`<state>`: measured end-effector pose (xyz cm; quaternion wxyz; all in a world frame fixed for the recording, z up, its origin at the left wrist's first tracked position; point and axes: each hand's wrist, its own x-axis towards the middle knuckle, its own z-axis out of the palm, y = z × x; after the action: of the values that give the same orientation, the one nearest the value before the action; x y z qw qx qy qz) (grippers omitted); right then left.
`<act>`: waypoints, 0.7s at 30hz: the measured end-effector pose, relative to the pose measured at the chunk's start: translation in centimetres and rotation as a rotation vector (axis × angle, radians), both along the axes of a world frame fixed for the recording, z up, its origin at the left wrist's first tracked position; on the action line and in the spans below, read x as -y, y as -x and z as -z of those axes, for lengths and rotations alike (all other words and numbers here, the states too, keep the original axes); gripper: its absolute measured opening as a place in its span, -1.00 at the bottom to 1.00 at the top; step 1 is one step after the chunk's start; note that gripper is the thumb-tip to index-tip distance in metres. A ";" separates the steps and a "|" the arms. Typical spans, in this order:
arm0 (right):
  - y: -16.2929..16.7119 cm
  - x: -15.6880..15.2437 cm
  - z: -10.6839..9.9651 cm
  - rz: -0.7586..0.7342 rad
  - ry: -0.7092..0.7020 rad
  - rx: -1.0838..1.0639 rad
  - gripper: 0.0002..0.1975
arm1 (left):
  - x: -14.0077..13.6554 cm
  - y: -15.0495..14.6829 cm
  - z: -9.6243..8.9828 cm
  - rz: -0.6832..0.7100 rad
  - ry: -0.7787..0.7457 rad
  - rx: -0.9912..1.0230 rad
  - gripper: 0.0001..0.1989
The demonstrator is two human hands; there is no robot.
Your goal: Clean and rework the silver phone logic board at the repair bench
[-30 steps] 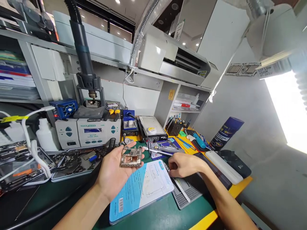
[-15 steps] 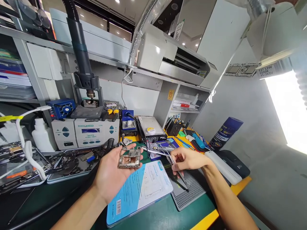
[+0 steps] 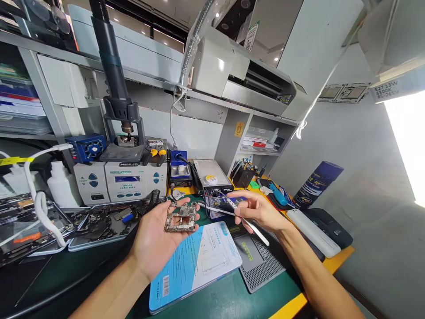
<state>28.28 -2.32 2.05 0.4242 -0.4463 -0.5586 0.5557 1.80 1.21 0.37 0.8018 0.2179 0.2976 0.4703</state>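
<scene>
My left hand (image 3: 156,239) is palm up, with a phone circuit board (image 3: 181,224) resting on its fingers. The board is small, packed with chips, and has a cut-out in its middle. To the right, my right hand (image 3: 257,212) grips slim metal tweezers (image 3: 260,235) between thumb and fingers; a pale end sticks out toward the lower right. A thin pale strip runs from that hand toward the board; whether it is part of the tweezers I cannot tell. Below both hands lies a blue and white flat package (image 3: 199,266).
A grey perforated mat (image 3: 262,277) lies under my right hand. Behind stand a hot-air rework station (image 3: 128,188) and a flat-topped metal unit (image 3: 212,173). Trays of boards (image 3: 109,235) sit at left. At right are a spray can (image 3: 315,186) and a white case (image 3: 314,232).
The tweezers have turned in my right hand: a dark end pointed down at the mat before, and now a pale end points lower right. My left hand keeps holding the board.
</scene>
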 end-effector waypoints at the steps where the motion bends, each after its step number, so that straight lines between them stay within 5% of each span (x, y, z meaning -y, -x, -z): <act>1: 0.0 0.0 0.0 0.035 -0.001 -0.064 -0.67 | 0.0 0.0 0.0 -0.001 0.002 -0.004 -0.62; 3: -0.1 0.0 0.0 0.076 0.005 -0.157 -0.83 | 0.0 0.0 -0.1 -0.007 0.008 -0.017 -0.61; 11: 0.9 0.5 -0.7 0.092 -0.010 -0.278 -0.72 | 0.0 0.0 -0.1 0.034 -0.026 0.025 -0.59; 18: 7.2 1.6 -1.7 0.152 -0.270 -0.060 -0.73 | -0.2 -0.1 0.3 0.049 -0.056 0.070 -0.64; 21: 8.8 2.1 -0.5 0.250 -0.458 0.160 -0.75 | -0.3 -0.2 0.4 0.034 -0.036 0.060 -0.66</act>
<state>19.47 -4.42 2.56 0.5342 -0.4466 -0.6420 0.3211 2.05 1.49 -0.01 0.8141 0.2233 0.2610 0.4682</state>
